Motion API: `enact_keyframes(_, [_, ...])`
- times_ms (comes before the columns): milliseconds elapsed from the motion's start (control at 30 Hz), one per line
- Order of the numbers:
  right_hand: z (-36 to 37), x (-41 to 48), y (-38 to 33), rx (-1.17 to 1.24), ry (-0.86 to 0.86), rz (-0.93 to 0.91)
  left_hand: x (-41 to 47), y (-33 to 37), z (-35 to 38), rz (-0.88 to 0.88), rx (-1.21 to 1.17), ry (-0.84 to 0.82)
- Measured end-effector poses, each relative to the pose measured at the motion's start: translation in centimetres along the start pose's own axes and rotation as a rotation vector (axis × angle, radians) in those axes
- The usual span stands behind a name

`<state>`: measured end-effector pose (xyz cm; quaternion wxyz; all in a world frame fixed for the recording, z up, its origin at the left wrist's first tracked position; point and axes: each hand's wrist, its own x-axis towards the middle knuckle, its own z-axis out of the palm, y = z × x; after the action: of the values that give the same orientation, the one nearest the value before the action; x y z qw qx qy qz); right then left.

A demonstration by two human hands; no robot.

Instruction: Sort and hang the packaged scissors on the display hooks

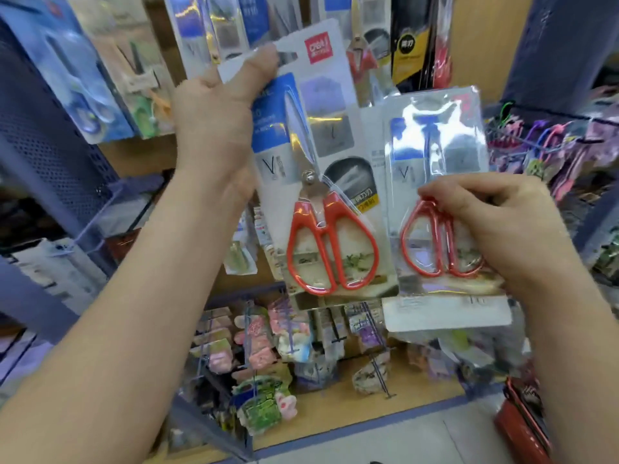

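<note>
My left hand (217, 125) grips the top left of a large pack of red-handled scissors (321, 202), thumb near its hang slot, and holds it up against the display. My right hand (495, 226) pinches a smaller stack of packs with red-handled scissors (438, 209) just to the right, fingers over the handles. More packaged scissors (361, 48) hang on the hooks behind the upper edge of the large pack. The hooks themselves are hidden by the packs.
Packs of blue and green scissors (100, 85) hang at upper left on a blue perforated panel (43, 135). Hooks with small colourful items (268, 343) fill the rack below. Bright hair ties (549, 142) hang at right. A red box (526, 426) sits low right.
</note>
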<state>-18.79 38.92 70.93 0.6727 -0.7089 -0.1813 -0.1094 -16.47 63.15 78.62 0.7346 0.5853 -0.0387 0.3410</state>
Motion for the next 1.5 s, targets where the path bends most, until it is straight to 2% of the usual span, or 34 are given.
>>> enact_keyframes(100, [1.8, 1.5, -1.4, -0.013, -0.101, -0.024, 0.6, 1.3, 1.1, -0.041, -0.021, -0.053])
enact_keyframes(233, [2.9, 2.9, -2.0, 0.012, -0.215, 0.033, 1.4, 0.9, 2.3, -0.031, 0.114, -0.08])
enact_keyframes(400, [2.3, 4.4, -2.1, -0.062, -0.305, 0.06, 1.9, 0.3, 2.8, -0.091, 0.141, 0.014])
enact_keyframes(500, [1.8, 5.7, -2.5, -0.07, -0.36, 0.083, 2.9, 0.6, 3.3, -0.148, 0.105, 0.004])
enact_keyframes(633, [1.2, 7.5, -2.4, 0.013, -0.248, 0.057, 4.8, 1.9, 4.3, -0.179, 0.129, -0.103])
enact_keyframes(700, [0.7, 8.3, -2.0, 0.095, -0.17, 0.068, 5.7, 2.5, 4.6, -0.139, 0.161, -0.104])
enact_keyframes(767, [0.4, 8.5, -2.0, 0.079, -0.169, 0.047, 6.5, 2.7, 4.7, -0.053, 0.213, -0.075])
enact_keyframes(867, [0.6, 8.8, -2.7, 0.004, -0.263, 0.005, 6.8, 2.4, 5.1, 0.072, 0.293, -0.034])
enact_keyframes(1033, [1.7, 10.9, -3.8, -0.252, -0.388, -0.045, 6.7, 2.4, 4.7, 0.131, 0.293, -0.004])
enact_keyframes(1133, [2.5, 12.2, -4.5, -0.324, -0.46, -0.077, 7.3, 3.1, 3.3, 0.195, 0.324, 0.015])
enact_keyframes(1200, [3.5, 12.7, -4.5, -0.274, -0.469, -0.072, 7.5, 3.9, 2.5, 0.232, 0.369, 0.011])
enact_keyframes(1300, [5.3, 12.9, -3.6, -0.038, -0.442, -0.047, 8.3, 5.3, 1.1, 0.275, 0.403, 0.044])
enact_keyframes(1400, [6.8, 13.3, -2.3, 0.067, -0.293, -0.05, 9.4, 6.9, -0.5, 0.384, 0.456, 0.108])
enact_keyframes(1500, [7.6, 14.0, -1.6, 0.069, -0.185, -0.085, 10.6, 8.5, -2.4, 0.483, 0.538, 0.142])
